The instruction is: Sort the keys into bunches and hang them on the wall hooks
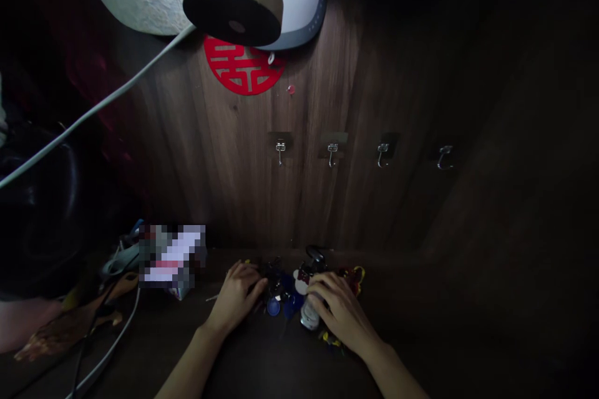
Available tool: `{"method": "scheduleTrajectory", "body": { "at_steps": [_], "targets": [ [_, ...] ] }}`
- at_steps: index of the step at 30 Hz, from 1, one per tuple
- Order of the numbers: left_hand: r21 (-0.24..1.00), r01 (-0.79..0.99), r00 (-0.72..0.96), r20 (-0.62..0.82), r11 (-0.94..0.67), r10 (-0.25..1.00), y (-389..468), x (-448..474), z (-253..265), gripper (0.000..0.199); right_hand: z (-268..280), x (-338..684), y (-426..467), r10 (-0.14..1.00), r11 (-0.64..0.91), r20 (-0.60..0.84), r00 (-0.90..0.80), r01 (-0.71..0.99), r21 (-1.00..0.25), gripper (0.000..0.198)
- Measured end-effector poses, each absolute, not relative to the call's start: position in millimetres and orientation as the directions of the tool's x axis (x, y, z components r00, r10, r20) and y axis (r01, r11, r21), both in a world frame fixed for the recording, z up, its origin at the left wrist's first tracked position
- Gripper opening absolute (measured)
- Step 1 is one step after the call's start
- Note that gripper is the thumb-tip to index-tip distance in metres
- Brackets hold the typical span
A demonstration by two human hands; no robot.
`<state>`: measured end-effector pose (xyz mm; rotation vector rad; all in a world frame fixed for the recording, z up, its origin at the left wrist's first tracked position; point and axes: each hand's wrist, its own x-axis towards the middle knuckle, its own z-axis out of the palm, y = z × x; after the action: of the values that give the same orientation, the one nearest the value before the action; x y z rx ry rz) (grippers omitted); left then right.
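Note:
A small pile of mixed items lies on the dark tabletop between my two hands. In it are a round blue tag, a silvery rounded object, a pale round disc and a black loop. My left hand rests at the pile's left side, thumb apart from the bent fingers. Over the right part lies my right hand, its fingers spread across the items and touching them. Red and yellow cords show beyond it. Neither hand visibly lifts anything; some fingertips are hidden in the dimness.
Several metal hooks are stuck on the wooden back panel. A red paper-cut ornament hangs above, beneath a round lamp-like object with a white cable. A blurred-out box and tangled cords stand at left.

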<state>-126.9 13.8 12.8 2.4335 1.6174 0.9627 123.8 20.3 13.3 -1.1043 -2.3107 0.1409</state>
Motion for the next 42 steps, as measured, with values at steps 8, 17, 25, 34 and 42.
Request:
{"method": "scheduleTrajectory", "body": {
  "at_steps": [8,17,25,34,42],
  "targets": [
    [0.408,0.705,0.460,0.361,-0.581,0.811,-4.8,-107.6,21.2,0.043,-0.4,141.7,35.8,0.801,0.513,0.482,-0.355,0.823,-0.245,0.026],
    [0.492,0.642,0.513,0.295,-0.589,0.806,-12.6,-89.9,16.9,0.044,-10.7,177.9,53.2,0.832,0.225,0.539,-0.132,0.968,-0.111,0.035],
    [0.585,0.756,0.055,0.389,-0.293,0.920,0.8,-115.3,16.7,0.023,-3.1,172.3,47.9,0.726,0.332,0.680,-0.102,0.918,-0.216,0.029],
    [0.395,0.901,0.006,0.399,-0.178,0.917,35.6,-139.7,-16.0,0.057,2.7,122.7,28.2,0.652,0.661,0.651,-0.388,0.712,-0.238,0.017],
    [0.461,0.874,-0.056,0.408,-0.153,0.911,27.0,-137.0,-8.6,0.026,7.1,118.7,18.8,0.658,0.714,0.567,-0.496,0.651,-0.258,0.017]
  ]
}}
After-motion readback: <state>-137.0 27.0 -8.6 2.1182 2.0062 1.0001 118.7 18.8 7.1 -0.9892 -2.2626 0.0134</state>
